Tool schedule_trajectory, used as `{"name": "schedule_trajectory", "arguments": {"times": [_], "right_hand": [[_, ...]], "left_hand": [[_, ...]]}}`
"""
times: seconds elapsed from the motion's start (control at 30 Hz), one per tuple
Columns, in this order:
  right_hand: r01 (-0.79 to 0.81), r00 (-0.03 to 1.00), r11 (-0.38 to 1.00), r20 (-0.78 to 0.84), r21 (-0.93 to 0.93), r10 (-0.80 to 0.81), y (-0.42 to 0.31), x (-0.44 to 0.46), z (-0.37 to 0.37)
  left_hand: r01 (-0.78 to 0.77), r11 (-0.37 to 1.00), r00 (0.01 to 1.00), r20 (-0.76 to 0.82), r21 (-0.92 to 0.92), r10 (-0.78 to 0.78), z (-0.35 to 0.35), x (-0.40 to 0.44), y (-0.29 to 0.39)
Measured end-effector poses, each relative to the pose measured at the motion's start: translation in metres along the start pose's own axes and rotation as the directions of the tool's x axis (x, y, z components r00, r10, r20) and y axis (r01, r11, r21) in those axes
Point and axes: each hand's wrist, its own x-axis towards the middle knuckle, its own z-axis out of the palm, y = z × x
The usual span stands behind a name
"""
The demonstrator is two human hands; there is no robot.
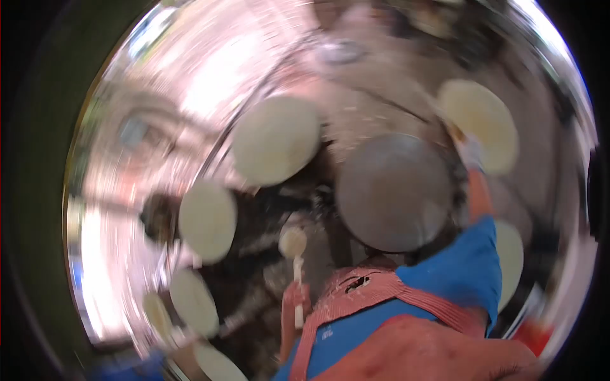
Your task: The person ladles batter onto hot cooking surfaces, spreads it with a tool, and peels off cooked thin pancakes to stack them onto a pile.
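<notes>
My left hand (296, 298), low in the middle, is closed round the pale handle of a ladle (293, 242). The ladle's round, cream-coloured head points away from me. My right hand (471, 154) reaches out to the right, blurred, and looks whitish at the fingers. A slim brownish thing (457, 133) sticks out from it over the near left edge of a pale round flatbread (484, 120). Whether the hand touches that flatbread is unclear. Between my hands lies a dark round griddle (394, 190) with nothing on its surface.
More pale discs, apparently flatbreads, curve around me: a large one (276, 140) ahead, one to its left (208, 221), another lower left (194, 301), and one (510, 260) beside my right arm. A red thing (532, 335) shows at lower right. The surroundings are motion-blurred.
</notes>
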Motion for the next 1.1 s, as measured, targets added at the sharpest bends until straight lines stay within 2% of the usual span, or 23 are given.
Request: {"name": "schedule_trajectory", "arguments": {"times": [0.03,0.07,0.1,0.13,0.17,0.2,0.23,0.27,0.3,0.37,0.4,0.43,0.47,0.53,0.63,0.67,0.73,0.77,0.87,0.93,1.0,1.07,1.1], "right_hand": [[0.062,0.998,0.994,-0.001,0.093,-0.062,-0.005,-0.008,0.012],[0.096,0.995,0.992,-0.005,0.087,-0.096,-0.034,-0.024,0.005],[0.197,0.980,0.959,-0.061,0.202,-0.189,-0.042,-0.029,0.025],[0.146,0.975,0.945,0.121,0.292,-0.189,-0.109,-0.063,-0.009],[0.190,0.968,0.914,0.090,0.359,-0.236,-0.147,-0.091,-0.005],[0.228,0.925,0.889,0.198,0.397,-0.325,-0.163,-0.104,0.021],[0.243,0.878,0.873,0.286,0.423,-0.383,-0.184,-0.118,0.050],[0.120,0.808,0.866,0.459,0.485,-0.369,-0.230,-0.154,0.060],[-0.033,0.719,0.873,0.619,0.487,-0.317,-0.269,-0.203,0.059],[0.370,0.545,0.681,0.446,0.631,-0.710,-0.339,-0.284,0.080],[0.432,0.439,0.640,0.472,0.635,-0.764,-0.380,-0.334,0.063],[0.427,0.361,0.674,0.570,0.603,-0.738,-0.415,-0.370,0.052],[0.520,0.236,0.465,0.402,0.717,-0.885,-0.426,-0.383,0.106],[0.631,0.189,0.371,0.328,0.681,-0.925,-0.463,-0.433,0.115],[0.871,0.142,0.309,0.406,0.382,-0.903,-0.482,-0.476,0.105],[0.873,0.139,0.307,0.410,0.379,-0.901,-0.479,-0.485,0.104],[0.928,-0.048,0.091,0.359,0.361,-0.932,-0.470,-0.499,0.099],[0.924,-0.099,0.036,0.328,0.381,-0.939,-0.472,-0.508,0.097],[0.891,-0.122,0.018,0.279,0.453,-0.952,-0.499,-0.532,0.106],[0.864,-0.165,-0.018,0.250,0.503,-0.954,-0.521,-0.535,0.106],[0.800,-0.209,0.007,0.289,0.600,-0.934,-0.540,-0.525,0.107],[0.913,-0.192,0.045,0.523,0.406,-0.830,-0.556,-0.505,0.115],[0.932,-0.239,-0.024,0.566,0.361,-0.789,-0.559,-0.488,0.132]], "left_hand": [[-0.076,0.992,0.997,0.018,0.097,0.074,0.000,0.002,-0.002],[-0.190,0.935,0.981,0.031,0.298,0.189,0.002,-0.002,-0.001],[-0.310,0.790,0.940,0.047,0.530,0.337,-0.002,-0.014,-0.003],[-0.377,0.633,0.884,0.058,0.676,0.464,-0.006,-0.029,-0.006],[-0.422,0.612,0.847,0.052,0.669,0.528,-0.019,-0.042,-0.011],[-0.470,0.664,0.828,0.030,0.581,0.560,-0.033,-0.058,-0.011],[-0.451,0.851,0.889,0.049,0.271,0.455,-0.047,-0.074,-0.006],[-0.340,0.938,0.937,0.068,-0.063,0.344,-0.060,-0.090,0.000],[-0.376,0.920,0.920,0.075,-0.109,0.385,-0.082,-0.109,0.002],[-0.453,0.884,0.879,0.106,-0.116,0.465,-0.121,-0.143,0.016],[-0.446,0.884,0.879,0.115,-0.142,0.463,-0.131,-0.163,0.012],[-0.577,0.810,0.813,0.024,-0.106,0.582,-0.133,-0.180,0.003],[-0.687,0.724,0.726,-0.054,-0.057,0.685,-0.140,-0.201,-0.003],[-0.761,0.636,0.648,-0.172,-0.129,0.742,-0.161,-0.231,-0.011],[-0.763,0.568,0.626,-0.134,-0.310,0.768,-0.203,-0.264,-0.021],[-0.760,0.567,0.628,-0.135,-0.316,0.766,-0.213,-0.271,-0.025],[-0.712,0.510,0.612,-0.069,-0.483,0.788,-0.228,-0.279,-0.036],[-0.655,0.480,0.539,0.085,-0.583,0.838,-0.234,-0.279,-0.040],[-0.616,0.350,0.494,-0.001,-0.706,0.869,-0.234,-0.281,-0.047],[-0.616,0.328,0.443,0.030,-0.716,0.896,-0.238,-0.275,-0.049],[-0.628,0.307,0.384,0.058,-0.715,0.921,-0.238,-0.270,-0.049],[-0.592,0.257,0.291,0.094,-0.764,0.952,-0.228,-0.258,-0.050],[-0.594,0.241,0.281,0.084,-0.768,0.956,-0.224,-0.251,-0.051]]}}
